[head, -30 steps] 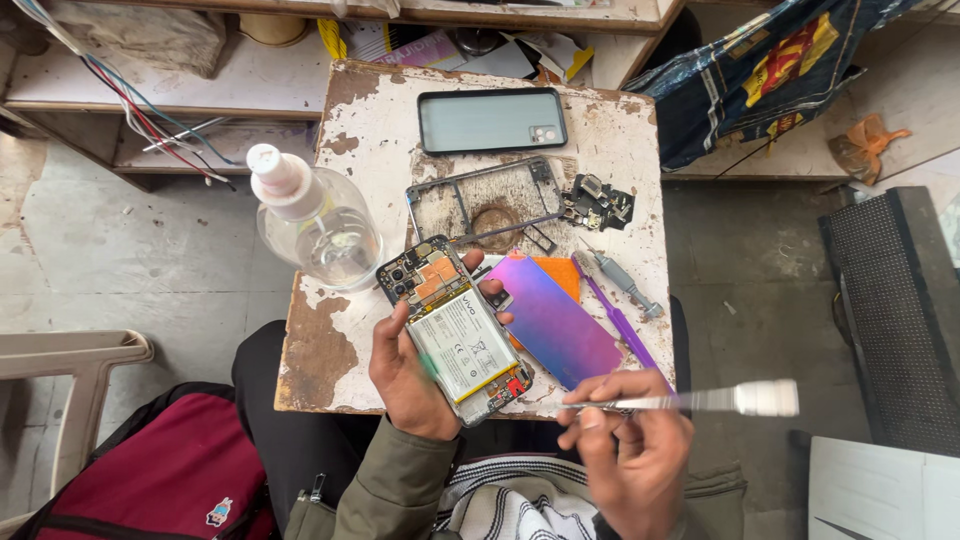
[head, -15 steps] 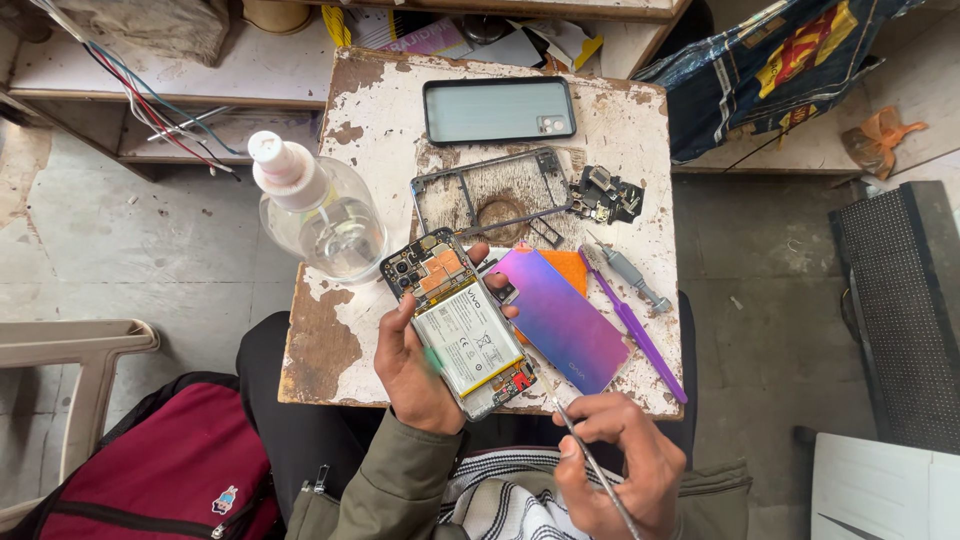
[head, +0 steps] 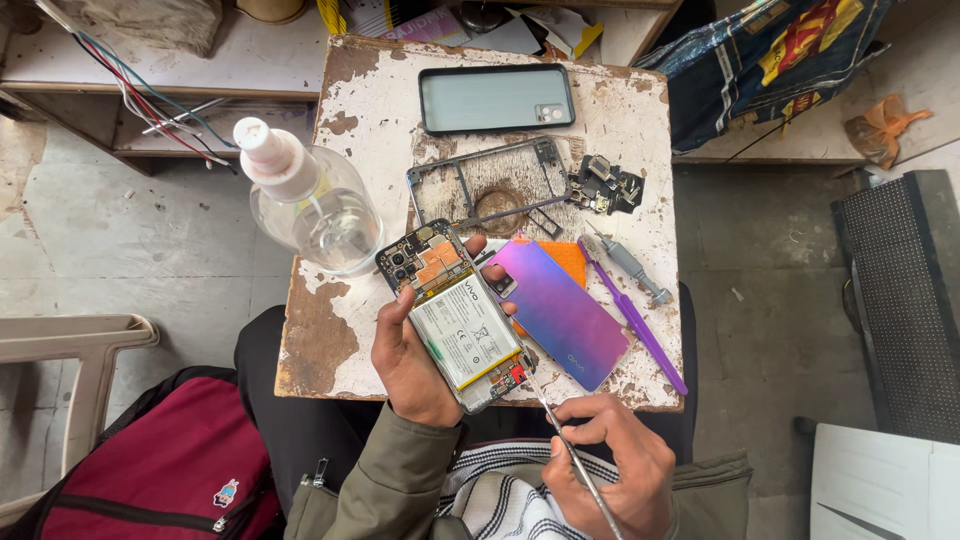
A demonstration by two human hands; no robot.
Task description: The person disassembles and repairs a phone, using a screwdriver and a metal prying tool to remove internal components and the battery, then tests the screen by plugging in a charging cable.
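Phone (head: 455, 318) with its back removed sits in the left hand (head: 412, 358), tilted face-down over the near edge of the worktop (head: 360, 130) so the battery and circuit boards show. The fingers (head: 398, 305) wrap its far long side and the thumb comes over the top corner, a firm cradle that likely keeps the body steady for fine work. The right hand (head: 612, 468) pinches a thin metal tool (head: 560, 430) between closed fingers, pen-fashion, with its tip touching the phone's bottom corner beside the small red board; the low grip probably gives control at the point.

Just right of the phone lies the purple-blue back cover (head: 560, 310), partly over an orange pad (head: 568, 256). Right of that cover rest a purple pry tool (head: 640, 325) and a grey screwdriver (head: 630, 268). Beyond the phone lie a bare mid-frame (head: 490, 185), a small pile of black parts (head: 606, 185), and, farther still, a dark phone with a pale screen (head: 497, 98). Left of the phone stands a clear liquid bottle (head: 305, 205), hanging over the worktop's edge. A maroon backpack (head: 170, 470) lies on the floor, well left of the phone.

A second ago the right hand held the tool nearly level, pointing right and away from the phone; half a second ago it was swinging downward. Now the tip meets the phone. The left hand's hold looks unchanged.
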